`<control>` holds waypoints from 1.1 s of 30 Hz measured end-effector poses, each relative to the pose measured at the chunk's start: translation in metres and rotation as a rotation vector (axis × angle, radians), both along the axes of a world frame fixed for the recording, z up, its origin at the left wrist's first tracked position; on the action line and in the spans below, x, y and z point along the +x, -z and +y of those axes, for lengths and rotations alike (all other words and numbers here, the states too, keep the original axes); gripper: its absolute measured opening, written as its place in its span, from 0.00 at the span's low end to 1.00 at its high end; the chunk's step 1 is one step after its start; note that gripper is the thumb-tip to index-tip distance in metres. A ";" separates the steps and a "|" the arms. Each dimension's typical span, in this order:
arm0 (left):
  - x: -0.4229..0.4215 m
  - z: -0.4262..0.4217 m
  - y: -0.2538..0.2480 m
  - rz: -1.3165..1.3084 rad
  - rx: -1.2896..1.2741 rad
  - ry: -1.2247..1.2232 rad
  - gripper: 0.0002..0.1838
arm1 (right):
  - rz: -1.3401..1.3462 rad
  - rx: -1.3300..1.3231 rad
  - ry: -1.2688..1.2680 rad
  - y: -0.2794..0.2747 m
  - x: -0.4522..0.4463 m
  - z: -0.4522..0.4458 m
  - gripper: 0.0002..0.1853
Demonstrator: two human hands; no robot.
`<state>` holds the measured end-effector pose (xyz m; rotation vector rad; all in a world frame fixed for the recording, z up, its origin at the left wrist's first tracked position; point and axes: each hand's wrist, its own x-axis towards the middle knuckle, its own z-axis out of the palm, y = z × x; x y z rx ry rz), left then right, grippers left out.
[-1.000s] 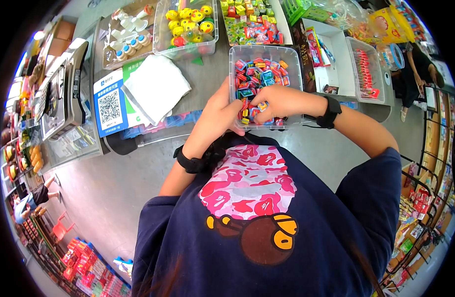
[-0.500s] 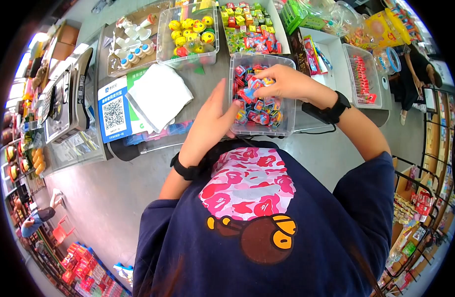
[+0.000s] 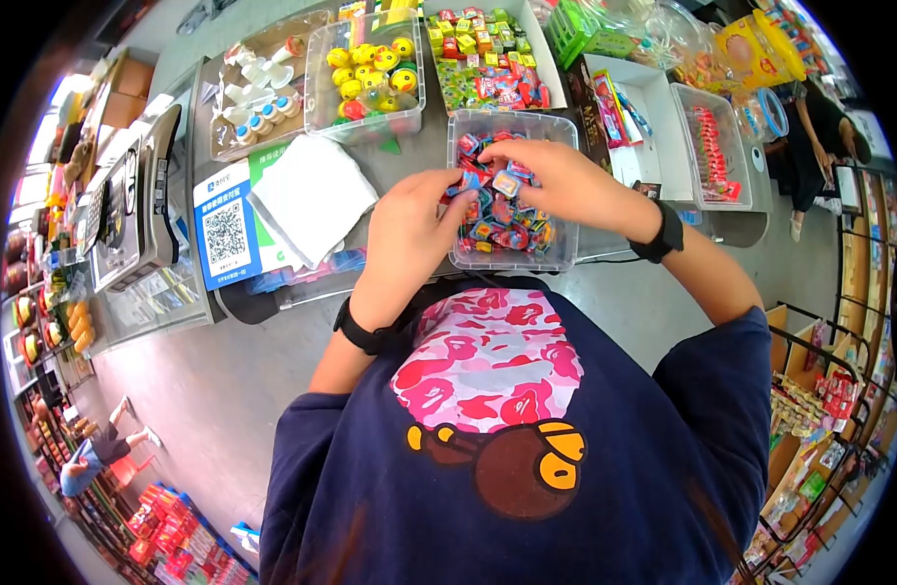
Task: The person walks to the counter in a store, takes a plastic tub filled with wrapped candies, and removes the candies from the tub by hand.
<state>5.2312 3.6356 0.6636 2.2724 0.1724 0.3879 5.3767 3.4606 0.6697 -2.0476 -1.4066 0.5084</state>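
Note:
A clear plastic bin [image 3: 563, 244] full of small wrapped candies [image 3: 512, 234] in red and blue stands in front of me. Over its left wall my left hand [image 3: 414, 234] reaches in, thumb and fingers closed on a red-and-blue wrapped candy [image 3: 473, 181]. My right hand [image 3: 561, 185] comes in from the right above the pile. Its fingers curl around a wrapped candy [image 3: 507, 183] with a pale face; whether more pieces lie under the palm is hidden.
Behind are a bin of yellow balls [image 3: 370, 68], a box of colourful sweets [image 3: 487, 58] and a tray of small bottles [image 3: 263, 107]. Left lie a white cloth [image 3: 317, 195], a QR-code sign [image 3: 226, 234] and a scale [image 3: 136, 195]. Another bin [image 3: 707, 146] stands right.
My left hand has moved from the bin's edge into it and closed on a candy. My right hand's fingers have shifted around the candies. A person in the background has moved.

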 end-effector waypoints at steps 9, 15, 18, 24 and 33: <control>-0.006 0.000 -0.001 0.017 -0.016 -0.008 0.12 | -0.601 0.095 -0.108 -0.010 0.011 -0.010 0.21; -0.011 0.002 0.001 0.035 -0.143 -0.063 0.12 | -0.562 0.053 -0.107 -0.004 0.006 -0.012 0.13; -0.013 0.004 0.005 0.084 -0.265 -0.072 0.13 | -0.594 0.009 -0.102 0.006 -0.005 -0.009 0.13; -0.017 0.004 0.001 0.059 -0.301 -0.030 0.13 | -0.634 -0.033 -0.087 0.016 -0.008 -0.007 0.09; -0.016 0.000 0.012 0.220 -0.544 -0.068 0.15 | -0.360 -0.269 -0.223 0.009 -0.040 -0.016 0.10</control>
